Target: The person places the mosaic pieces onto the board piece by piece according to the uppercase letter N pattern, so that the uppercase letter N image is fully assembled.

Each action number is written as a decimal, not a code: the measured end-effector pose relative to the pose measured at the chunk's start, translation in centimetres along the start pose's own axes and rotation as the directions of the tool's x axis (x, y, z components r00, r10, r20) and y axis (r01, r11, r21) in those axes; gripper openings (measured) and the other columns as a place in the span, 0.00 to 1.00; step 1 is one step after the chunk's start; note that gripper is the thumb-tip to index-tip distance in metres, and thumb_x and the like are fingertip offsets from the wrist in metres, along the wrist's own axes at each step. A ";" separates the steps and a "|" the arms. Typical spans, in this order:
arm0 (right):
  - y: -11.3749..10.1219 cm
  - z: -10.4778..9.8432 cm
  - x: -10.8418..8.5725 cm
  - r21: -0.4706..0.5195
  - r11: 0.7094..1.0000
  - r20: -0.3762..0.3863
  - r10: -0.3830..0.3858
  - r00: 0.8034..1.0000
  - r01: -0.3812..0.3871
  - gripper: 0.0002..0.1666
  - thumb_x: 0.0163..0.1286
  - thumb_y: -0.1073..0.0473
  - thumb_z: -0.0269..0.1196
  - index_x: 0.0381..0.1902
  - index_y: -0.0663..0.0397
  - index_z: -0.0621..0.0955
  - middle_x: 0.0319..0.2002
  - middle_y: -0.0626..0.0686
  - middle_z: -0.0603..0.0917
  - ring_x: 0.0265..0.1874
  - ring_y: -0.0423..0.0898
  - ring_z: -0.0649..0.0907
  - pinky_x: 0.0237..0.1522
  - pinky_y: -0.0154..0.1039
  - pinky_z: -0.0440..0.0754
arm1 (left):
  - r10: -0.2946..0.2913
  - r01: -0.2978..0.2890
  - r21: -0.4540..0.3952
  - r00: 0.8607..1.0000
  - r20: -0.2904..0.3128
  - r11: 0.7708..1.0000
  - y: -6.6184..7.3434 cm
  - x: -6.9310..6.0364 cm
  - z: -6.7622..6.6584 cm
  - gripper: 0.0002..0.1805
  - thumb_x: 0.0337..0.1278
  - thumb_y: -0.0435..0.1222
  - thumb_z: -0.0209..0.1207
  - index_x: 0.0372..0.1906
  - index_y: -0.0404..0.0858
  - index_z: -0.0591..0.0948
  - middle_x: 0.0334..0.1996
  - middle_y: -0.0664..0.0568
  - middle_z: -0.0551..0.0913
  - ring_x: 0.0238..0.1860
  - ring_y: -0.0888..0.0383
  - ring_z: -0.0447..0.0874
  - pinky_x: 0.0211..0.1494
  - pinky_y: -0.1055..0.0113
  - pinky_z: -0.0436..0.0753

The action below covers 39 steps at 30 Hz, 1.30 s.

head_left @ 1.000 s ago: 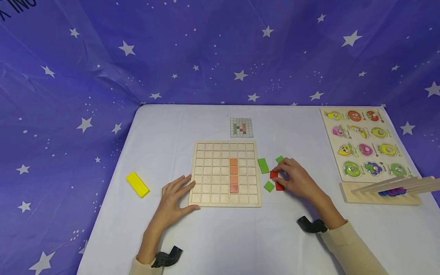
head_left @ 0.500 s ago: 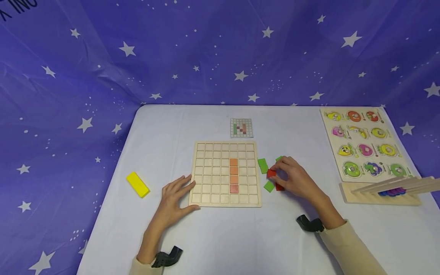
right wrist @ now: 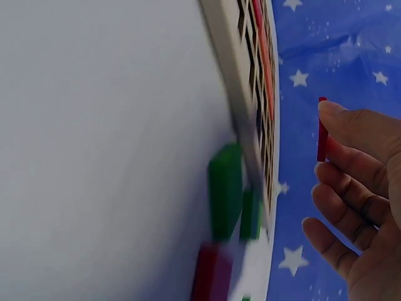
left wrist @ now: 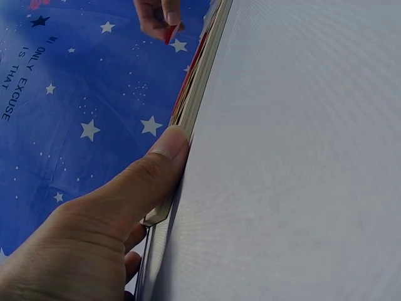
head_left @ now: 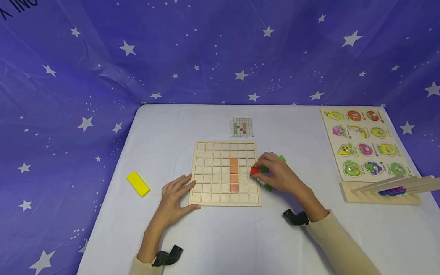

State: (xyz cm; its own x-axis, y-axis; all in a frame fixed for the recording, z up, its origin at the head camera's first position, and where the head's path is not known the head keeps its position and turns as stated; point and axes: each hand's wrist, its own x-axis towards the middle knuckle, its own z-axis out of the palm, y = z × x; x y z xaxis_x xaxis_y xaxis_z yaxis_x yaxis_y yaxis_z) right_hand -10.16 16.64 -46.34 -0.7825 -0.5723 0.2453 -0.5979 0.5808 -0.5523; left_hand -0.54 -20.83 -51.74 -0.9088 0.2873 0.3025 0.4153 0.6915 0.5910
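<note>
In the head view a square wooden grid board lies mid-table, with a column of orange tiles ending in a red tile. My right hand pinches another red square tile just over the board's right edge. The right wrist view has this tile held edge-on between thumb and finger. Spread around the board's near left corner, my left hand touches its edges, its thumb against the near side. Green tiles are partly hidden under the right hand; a loose red one shows in the right wrist view.
A small pattern card lies beyond the board. To the left is a yellow block. A fruit puzzle board and a wooden stand with slanted slats occupy the right side. Starry purple cloth hangs behind the table.
My right hand has picked a red tile from the loose pile and carried it left, over the board's right edge. The left hand has stayed in place.
</note>
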 end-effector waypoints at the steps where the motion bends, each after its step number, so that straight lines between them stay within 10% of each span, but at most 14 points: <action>1: -0.3 0.2 0.3 0.000 1.000 0.008 -0.005 1.000 0.005 0.12 0.57 0.59 0.73 0.39 0.51 0.85 0.41 0.46 0.80 0.43 0.43 0.76 0.45 0.42 0.75 | -0.002 0.002 -0.001 1.000 0.001 1.000 0.0 0.0 0.0 0.46 0.30 0.48 0.79 0.64 0.41 0.77 0.69 0.46 0.72 0.70 0.44 0.65 0.63 0.49 0.57; 39: -4.1 6.8 4.6 -0.108 0.994 0.107 -0.021 0.994 0.033 0.11 0.58 0.50 0.73 0.37 0.46 0.86 0.38 0.44 0.80 0.42 0.45 0.74 0.48 0.42 0.73 | 0.003 -0.003 -0.002 1.000 -0.001 1.000 -0.1 0.0 0.0 0.46 0.29 0.48 0.79 0.64 0.41 0.77 0.69 0.46 0.72 0.70 0.44 0.65 0.62 0.48 0.57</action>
State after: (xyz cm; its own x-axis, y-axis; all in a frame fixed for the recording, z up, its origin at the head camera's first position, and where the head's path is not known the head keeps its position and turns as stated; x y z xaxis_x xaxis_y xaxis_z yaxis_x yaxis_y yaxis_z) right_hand -10.16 7.70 -48.37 -0.7468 -0.6429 0.1705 -0.6384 0.6210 -0.4548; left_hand -0.63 -20.87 -51.83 -0.9074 0.2891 0.3052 0.4185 0.6895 0.5911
